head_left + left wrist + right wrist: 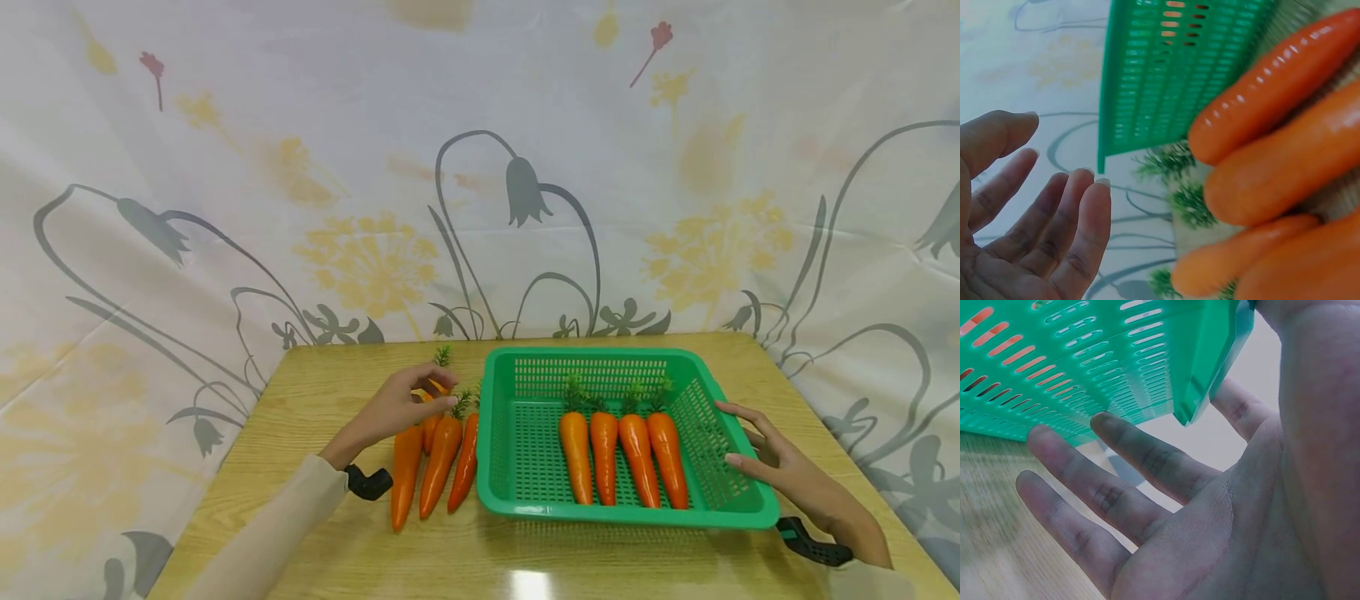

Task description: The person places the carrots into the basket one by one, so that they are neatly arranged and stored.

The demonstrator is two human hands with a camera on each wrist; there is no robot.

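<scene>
My left hand (401,404) hovers over the loose carrots with its fingers loosely bent and nothing in them. Beneath it, several orange carrots (441,467) with green leafy tops lie on the table, left of a green plastic basket (498,502). In the left wrist view, the left hand (1041,237) is apart from both the carrots (1279,162) and the basket wall (1160,75). My right hand (787,471) holds the basket's right rim, thumb over the edge. In the right wrist view, the right hand's (1179,531) other fingers extend along the outer wall.
Inside the basket, several carrots (636,458) lie side by side, leafy tops toward the back. The light wood table (300,400) runs up to a floral cloth backdrop (360,125). Each wrist wears a black strap (367,482).
</scene>
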